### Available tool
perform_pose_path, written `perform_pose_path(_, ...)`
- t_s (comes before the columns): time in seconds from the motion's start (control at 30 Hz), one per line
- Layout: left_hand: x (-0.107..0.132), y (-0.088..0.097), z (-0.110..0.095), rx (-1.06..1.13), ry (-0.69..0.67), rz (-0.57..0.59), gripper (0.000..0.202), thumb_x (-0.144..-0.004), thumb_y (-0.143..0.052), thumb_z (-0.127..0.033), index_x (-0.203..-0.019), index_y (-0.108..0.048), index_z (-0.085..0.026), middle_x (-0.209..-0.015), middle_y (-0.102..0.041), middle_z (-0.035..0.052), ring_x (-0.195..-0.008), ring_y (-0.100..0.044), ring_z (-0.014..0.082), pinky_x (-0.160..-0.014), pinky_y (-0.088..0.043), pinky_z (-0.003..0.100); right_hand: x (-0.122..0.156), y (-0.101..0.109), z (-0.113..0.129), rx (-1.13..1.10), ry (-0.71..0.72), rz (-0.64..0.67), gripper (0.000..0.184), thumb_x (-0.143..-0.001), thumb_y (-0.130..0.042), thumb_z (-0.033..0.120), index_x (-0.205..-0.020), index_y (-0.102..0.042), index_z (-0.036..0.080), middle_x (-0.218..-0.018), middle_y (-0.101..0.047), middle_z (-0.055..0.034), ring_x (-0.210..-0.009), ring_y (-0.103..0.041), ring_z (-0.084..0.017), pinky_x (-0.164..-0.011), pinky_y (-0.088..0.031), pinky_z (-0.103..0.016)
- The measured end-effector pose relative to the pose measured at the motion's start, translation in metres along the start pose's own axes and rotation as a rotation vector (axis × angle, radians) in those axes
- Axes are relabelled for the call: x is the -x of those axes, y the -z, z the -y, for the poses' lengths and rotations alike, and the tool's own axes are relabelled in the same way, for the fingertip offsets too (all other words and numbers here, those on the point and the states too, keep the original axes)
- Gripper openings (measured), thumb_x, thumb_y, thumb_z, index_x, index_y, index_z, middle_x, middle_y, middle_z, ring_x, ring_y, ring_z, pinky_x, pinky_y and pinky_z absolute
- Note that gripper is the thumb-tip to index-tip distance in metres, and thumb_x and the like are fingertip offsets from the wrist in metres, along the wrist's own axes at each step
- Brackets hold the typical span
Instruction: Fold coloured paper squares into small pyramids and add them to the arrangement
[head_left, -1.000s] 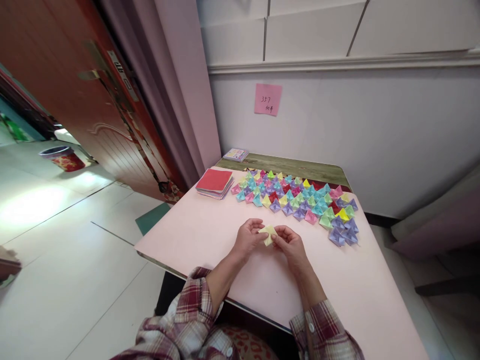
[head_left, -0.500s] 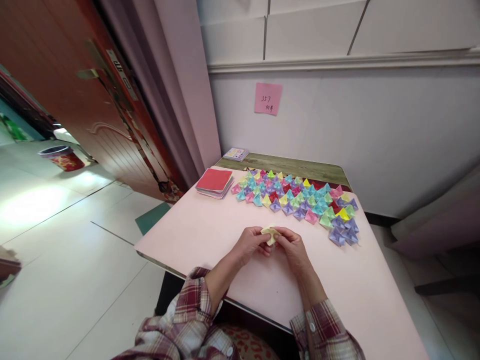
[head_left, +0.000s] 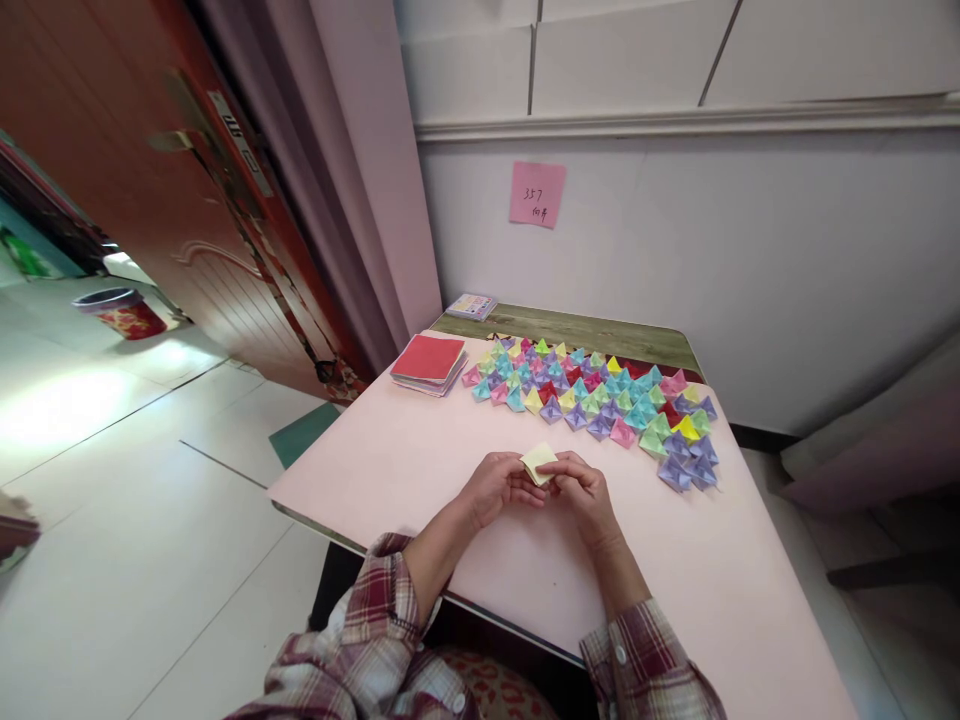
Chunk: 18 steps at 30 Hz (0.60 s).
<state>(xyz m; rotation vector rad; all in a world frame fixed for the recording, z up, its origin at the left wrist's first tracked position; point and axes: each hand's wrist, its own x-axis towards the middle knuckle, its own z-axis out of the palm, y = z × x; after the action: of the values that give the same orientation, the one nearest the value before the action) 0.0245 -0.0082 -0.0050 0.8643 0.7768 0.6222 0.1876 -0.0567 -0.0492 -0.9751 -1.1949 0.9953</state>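
A small folded pale yellow paper point(head_left: 538, 462) is held between my two hands above the pink table top point(head_left: 390, 455). My left hand point(head_left: 501, 488) grips its left and lower edge, the fingers curled beneath. My right hand point(head_left: 581, 490) pinches it from the right, with a finger and thumb on its near side. The paper now looks like a flat diamond-shaped square. Beyond my hands lie rows of folded paper pieces point(head_left: 598, 425) in purple, green, blue, pink, yellow and red.
A stack of square paper with a red sheet on top point(head_left: 429, 358) sits at the table's left. Behind it is a small printed packet point(head_left: 472, 306). A pink note point(head_left: 537, 195) sticks to the wall. Left of the table stand a door point(head_left: 225, 230) and a bin point(head_left: 122, 313).
The yellow paper has gone from a bent, partly opened shape to a flat diamond. My right fingers have shifted onto its face, and my left thumb has moved off its front.
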Motion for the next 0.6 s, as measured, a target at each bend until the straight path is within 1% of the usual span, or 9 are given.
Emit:
perform_pose_path(0.07, 0.002, 0.000, -0.001, 0.019, -0.018, 0.039, 0.023, -0.073, -0.065, -0.025, -0.084, -0.068, -0.005, -0.072, -0.072, 0.0142, -0.064, -0.069, 0.0205, -0.064, -0.058, 0.034, 0.000, 0.001, 0.002, 0.014, 0.039, -0.001, 0.026, -0.081, -0.053, 0.018, -0.087, -0.077, 0.025, -0.088, -0.058, -0.0022, -0.063, -0.057, -0.012, -0.059, -0.047, -0.027)
perform_pose_path(0.13, 0.003, 0.000, -0.002, -0.011, -0.030, 0.065, 0.030, -0.074, -0.071, -0.031, -0.089, -0.069, -0.005, -0.075, -0.072, 0.0133, -0.065, -0.068, 0.0188, -0.066, -0.058, 0.033, 0.001, 0.001, 0.004, 0.031, 0.064, -0.006, 0.026, -0.082, -0.052, 0.019, -0.089, -0.077, 0.025, -0.087, -0.058, -0.0020, -0.063, -0.056, -0.013, -0.060, -0.047, -0.028)
perform_pose_path(0.23, 0.003, 0.000, 0.000, -0.074, -0.037, 0.024, 0.039, -0.071, -0.078, -0.038, -0.091, -0.070, -0.005, -0.075, -0.071, 0.0114, -0.062, -0.066, 0.0158, -0.063, -0.057, 0.030, 0.002, 0.001, 0.006, 0.040, 0.051, 0.016, 0.024, -0.083, -0.053, 0.023, -0.090, -0.077, 0.024, -0.090, -0.059, -0.0029, -0.067, -0.058, -0.014, -0.063, -0.049, -0.029)
perform_pose_path(0.3, 0.001, 0.001, 0.002, -0.085, -0.040, -0.003, 0.042, -0.068, -0.080, -0.039, -0.091, -0.070, -0.006, -0.075, -0.071, 0.0106, -0.060, -0.066, 0.0154, -0.061, -0.057, 0.029, 0.002, 0.000, 0.005, 0.021, 0.005, 0.005, 0.022, -0.084, -0.055, 0.027, -0.088, -0.076, 0.023, -0.092, -0.062, -0.0038, -0.070, -0.061, -0.016, -0.066, -0.050, -0.030)
perform_pose_path(0.4, -0.002, 0.002, 0.006, -0.116, -0.063, -0.030, 0.042, -0.065, -0.081, -0.040, -0.088, -0.069, -0.007, -0.071, -0.070, 0.0083, -0.058, -0.066, 0.0161, -0.058, -0.057, 0.030, 0.000, -0.001, 0.003, -0.028, -0.110, -0.100, 0.017, -0.083, -0.062, 0.034, -0.090, -0.071, 0.022, -0.086, -0.066, -0.0030, -0.070, -0.062, -0.016, -0.066, -0.050, -0.029)
perform_pose_path(0.43, -0.003, 0.002, 0.007, -0.137, -0.074, -0.043, 0.041, -0.065, -0.081, -0.040, -0.086, -0.069, -0.007, -0.069, -0.070, 0.0076, -0.056, -0.065, 0.0160, -0.057, -0.056, 0.030, 0.000, -0.002, 0.002, -0.048, -0.150, -0.135, 0.018, -0.081, -0.067, 0.036, -0.094, -0.069, 0.022, -0.082, -0.067, -0.0020, -0.069, -0.062, -0.016, -0.065, -0.050, -0.028)
perform_pose_path(0.5, -0.004, 0.001, 0.010, -0.180, -0.093, -0.059, 0.038, -0.065, -0.080, -0.041, -0.082, -0.068, -0.008, -0.068, -0.070, 0.0073, -0.054, -0.065, 0.0154, -0.054, -0.056, 0.028, -0.001, -0.004, 0.002, -0.084, -0.207, -0.164, 0.030, -0.076, -0.074, 0.037, -0.100, -0.063, 0.023, -0.074, -0.066, 0.0004, -0.066, -0.062, -0.016, -0.061, -0.049, -0.026)
perform_pose_path(0.53, -0.005, 0.001, 0.011, -0.192, -0.097, -0.061, 0.038, -0.066, -0.079, -0.041, -0.080, -0.068, -0.008, -0.068, -0.070, 0.0076, -0.053, -0.064, 0.0150, -0.053, -0.055, 0.027, -0.002, -0.005, 0.002, -0.095, -0.220, -0.166, 0.035, -0.074, -0.076, 0.037, -0.102, -0.061, 0.023, -0.070, -0.065, 0.0016, -0.064, -0.062, -0.015, -0.059, -0.048, -0.026)
perform_pose_path(0.6, -0.005, 0.000, 0.012, -0.191, -0.090, -0.066, 0.038, -0.066, -0.078, -0.043, -0.079, -0.068, -0.008, -0.069, -0.070, 0.0082, -0.051, -0.064, 0.0148, -0.051, -0.055, 0.027, -0.003, -0.007, 0.003, -0.102, -0.231, -0.168, 0.038, -0.071, -0.079, 0.038, -0.100, -0.060, 0.022, -0.063, -0.062, 0.0038, -0.058, -0.060, -0.014, -0.057, -0.046, -0.025)
